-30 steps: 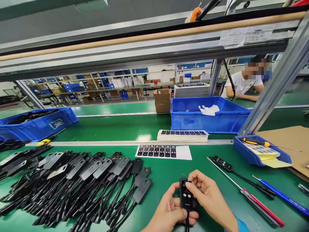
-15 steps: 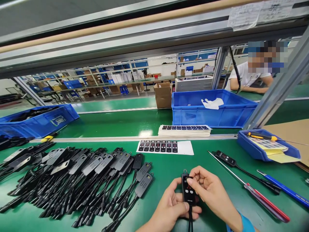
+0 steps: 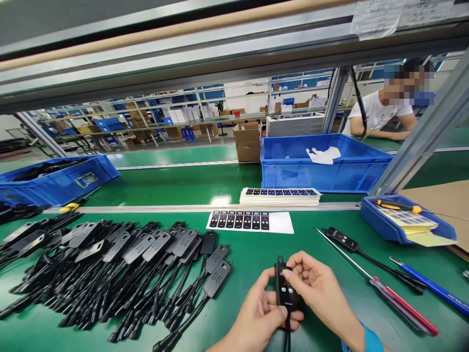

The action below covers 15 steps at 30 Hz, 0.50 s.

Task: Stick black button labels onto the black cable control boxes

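Low in the centre I hold a small black controller [image 3: 285, 293] upright; its face carries a dark label with red marks and two pale buttons, and its cables hang from the lower end. My left hand [image 3: 258, 313] is wrapped round its left side, with the thumb on the lower face. My right hand [image 3: 318, 293] is closed at the upper right, its thumb pressed on the label and the other fingers curled. Beyond lies a white sheet with a row of black labels [image 3: 239, 220]. Another labelled controller [image 3: 341, 238] rests to the right.
Many unlabelled grey-black controllers [image 3: 157, 246] with cables are heaped on the left. A red-handled screwdriver [image 3: 403, 305] and a blue pen-like tool [image 3: 432, 283] lie at right. Blue bins [image 3: 322, 173] stand behind, near a label-sheet stack [image 3: 279, 197]. A person [image 3: 381, 115] sits across.
The view has shifted slightly. Both hands stay on the controller, the right thumb still pressed on the label's upper part.
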{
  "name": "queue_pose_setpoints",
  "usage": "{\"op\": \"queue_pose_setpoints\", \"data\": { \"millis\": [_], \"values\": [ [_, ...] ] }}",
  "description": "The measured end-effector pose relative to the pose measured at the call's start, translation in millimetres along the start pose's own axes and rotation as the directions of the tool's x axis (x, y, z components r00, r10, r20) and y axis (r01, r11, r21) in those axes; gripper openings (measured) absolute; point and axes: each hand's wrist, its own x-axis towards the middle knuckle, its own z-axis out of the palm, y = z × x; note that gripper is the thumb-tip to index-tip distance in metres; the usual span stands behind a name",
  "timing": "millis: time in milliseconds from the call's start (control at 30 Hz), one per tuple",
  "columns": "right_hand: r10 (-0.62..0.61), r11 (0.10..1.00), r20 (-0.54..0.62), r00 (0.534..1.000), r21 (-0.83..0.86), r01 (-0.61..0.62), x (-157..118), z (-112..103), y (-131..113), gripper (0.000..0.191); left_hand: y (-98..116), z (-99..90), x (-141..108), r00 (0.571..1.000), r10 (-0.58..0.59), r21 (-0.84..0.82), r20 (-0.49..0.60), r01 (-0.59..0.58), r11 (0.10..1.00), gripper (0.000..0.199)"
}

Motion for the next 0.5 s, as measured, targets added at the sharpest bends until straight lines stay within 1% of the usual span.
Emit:
{"op": "queue_pose_setpoints", "data": {
  "millis": [167, 367, 433, 500],
  "values": [
    [0.018, 1.0, -0.005, 1.0, -0.008, -0.018, 0.9, 0.1, 1.4, 0.028, 16.3, 9.9, -4.3, 0.998, -0.064, 0.066, -0.013, 0.064, 0.996, 0.078],
    [0.032, 0.999, -0.004, 0.999, -0.034, -0.032, 3.0, -0.8, 4.1, 0.029, 20.6, 13.9, -5.8, 0.998, -0.053, 0.092, -0.038, 0.057, 0.994, 0.074],
    [0.029, 0.997, -0.023, 0.999, -0.073, -0.031, 5.1, -4.5, 5.6, 0.034, 21.7, 13.7, -5.3, 0.996, -0.069, 0.081, -0.051, 0.073, 0.994, 0.069],
    [0.011, 0.986, -0.049, 0.999, -0.167, -0.019, 8.0, -8.8, 7.1, 0.044, 23.8, 13.4, -4.8, 0.994, -0.089, 0.07, -0.063, 0.093, 0.993, 0.064]
  ]
}}
